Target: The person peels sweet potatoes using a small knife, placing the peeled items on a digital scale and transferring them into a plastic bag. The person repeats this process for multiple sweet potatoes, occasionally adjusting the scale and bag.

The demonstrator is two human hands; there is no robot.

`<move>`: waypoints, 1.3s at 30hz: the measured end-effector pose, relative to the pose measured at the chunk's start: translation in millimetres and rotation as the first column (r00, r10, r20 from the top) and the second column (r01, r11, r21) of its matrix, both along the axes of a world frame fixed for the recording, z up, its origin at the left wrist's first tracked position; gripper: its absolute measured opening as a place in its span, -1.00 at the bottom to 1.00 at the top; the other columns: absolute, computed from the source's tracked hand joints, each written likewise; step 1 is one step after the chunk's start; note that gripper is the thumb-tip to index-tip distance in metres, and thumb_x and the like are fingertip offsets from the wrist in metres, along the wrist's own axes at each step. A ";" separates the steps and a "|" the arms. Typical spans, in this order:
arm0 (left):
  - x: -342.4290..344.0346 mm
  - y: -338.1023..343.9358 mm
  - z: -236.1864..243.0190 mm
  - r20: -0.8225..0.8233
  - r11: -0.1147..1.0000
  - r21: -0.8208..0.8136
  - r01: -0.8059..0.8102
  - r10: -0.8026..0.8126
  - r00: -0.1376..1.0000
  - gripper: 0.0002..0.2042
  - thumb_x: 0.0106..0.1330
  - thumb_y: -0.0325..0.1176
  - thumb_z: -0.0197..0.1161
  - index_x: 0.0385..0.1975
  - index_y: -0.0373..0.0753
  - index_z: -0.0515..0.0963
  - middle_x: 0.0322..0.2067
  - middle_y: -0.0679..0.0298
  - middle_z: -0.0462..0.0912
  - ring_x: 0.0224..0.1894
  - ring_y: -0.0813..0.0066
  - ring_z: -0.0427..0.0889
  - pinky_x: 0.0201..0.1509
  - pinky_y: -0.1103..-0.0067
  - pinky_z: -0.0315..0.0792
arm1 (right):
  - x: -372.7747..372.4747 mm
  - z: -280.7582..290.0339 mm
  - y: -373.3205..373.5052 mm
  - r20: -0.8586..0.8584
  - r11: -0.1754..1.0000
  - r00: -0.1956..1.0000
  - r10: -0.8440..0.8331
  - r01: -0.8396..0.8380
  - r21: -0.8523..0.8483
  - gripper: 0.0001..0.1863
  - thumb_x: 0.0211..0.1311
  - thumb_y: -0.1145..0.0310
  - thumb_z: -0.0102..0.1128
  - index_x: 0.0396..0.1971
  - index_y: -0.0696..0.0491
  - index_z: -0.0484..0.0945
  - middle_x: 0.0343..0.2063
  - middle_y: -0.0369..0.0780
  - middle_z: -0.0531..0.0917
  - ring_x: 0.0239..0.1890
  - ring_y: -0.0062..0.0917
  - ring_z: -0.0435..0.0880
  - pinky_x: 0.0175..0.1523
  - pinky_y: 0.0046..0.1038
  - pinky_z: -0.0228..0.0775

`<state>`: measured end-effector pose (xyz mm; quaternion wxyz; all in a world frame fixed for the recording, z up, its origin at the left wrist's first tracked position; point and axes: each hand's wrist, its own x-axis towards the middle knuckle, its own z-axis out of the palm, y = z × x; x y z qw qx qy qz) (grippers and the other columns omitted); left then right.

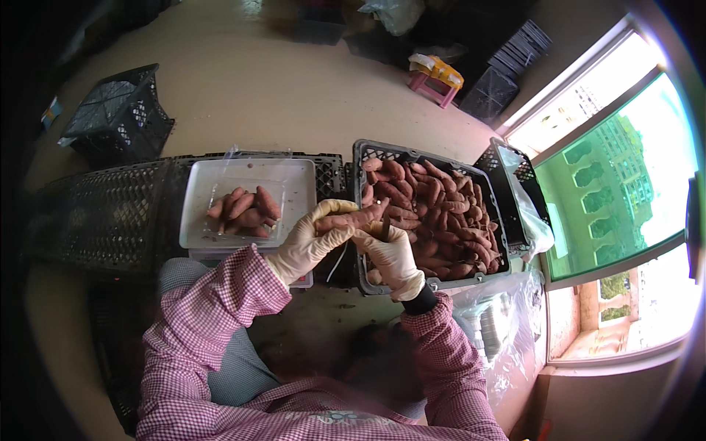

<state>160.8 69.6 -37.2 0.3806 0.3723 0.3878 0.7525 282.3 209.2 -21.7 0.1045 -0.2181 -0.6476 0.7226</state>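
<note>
Gloved in pale rubber, my left hand (312,239) is closed round a reddish sweet potato (351,219), which points to the right. My right hand (393,261), gloved likewise, is closed at the sweet potato's right end. A slim dark tool (387,226) stands up between its fingers; its blade or tip cannot be made out. Right beside this hand is a black crate (358,158) heaped with sweet potatoes (448,213). To the left, several sweet potatoes (246,209) lie in clear plastic on a white tray (188,209).
Under the tray are upturned black crates (110,209). Another black crate (121,117) stands on the floor at far left. A pink stool (434,90) with a yellow cover is at the back. Clear plastic (518,331) wraps pale containers at right, by the window (610,191).
</note>
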 end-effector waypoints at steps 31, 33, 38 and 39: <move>-134.4 -132.2 -2.3 -0.822 0.496 -0.014 -0.868 0.489 0.293 -0.80 0.38 -0.31 0.18 -0.14 -0.27 0.59 -0.16 0.28 0.62 -0.20 0.50 0.62 -0.11 0.60 0.49 | -20.3 -52.6 144.4 0.214 0.510 0.893 -0.395 0.020 0.860 -0.62 0.07 0.10 0.22 -0.31 0.12 0.66 -0.46 0.02 0.65 -0.33 -0.09 0.66 -0.24 -0.25 0.48; -114.9 -116.1 5.9 -0.781 0.539 -0.049 -0.841 0.504 0.369 -0.84 0.37 -0.36 0.19 -0.19 -0.28 0.60 -0.19 0.30 0.61 -0.24 0.52 0.62 -0.17 0.60 0.51 | -41.7 -71.0 145.5 0.085 0.659 0.937 -0.339 0.172 0.732 -0.73 0.14 0.24 0.16 -0.35 0.16 0.64 -0.57 -0.01 0.61 -0.53 -0.32 0.62 -0.32 -0.38 0.44; -103.0 -97.8 17.0 -0.806 0.563 -0.020 -0.826 0.480 0.347 -0.88 0.31 -0.41 0.24 -0.24 -0.28 0.61 -0.27 0.24 0.62 -0.22 0.39 0.62 -0.11 0.55 0.48 | -93.5 -102.9 142.7 -0.077 0.560 0.906 -0.416 0.322 0.763 -0.72 0.19 0.20 0.16 -0.26 0.09 0.64 -0.50 -0.06 0.67 -0.43 -0.19 0.67 -0.28 -0.30 0.47; -103.0 -97.4 16.5 -0.804 0.563 -0.027 -0.826 0.479 0.353 -0.88 0.30 -0.42 0.24 -0.24 -0.28 0.61 -0.26 0.23 0.63 -0.21 0.36 0.62 -0.10 0.54 0.48 | -96.1 -87.9 131.3 -0.084 0.493 0.894 -0.439 0.318 0.810 -0.70 0.19 0.18 0.17 -0.20 0.06 0.64 -0.46 -0.06 0.68 -0.38 -0.15 0.68 -0.25 -0.27 0.49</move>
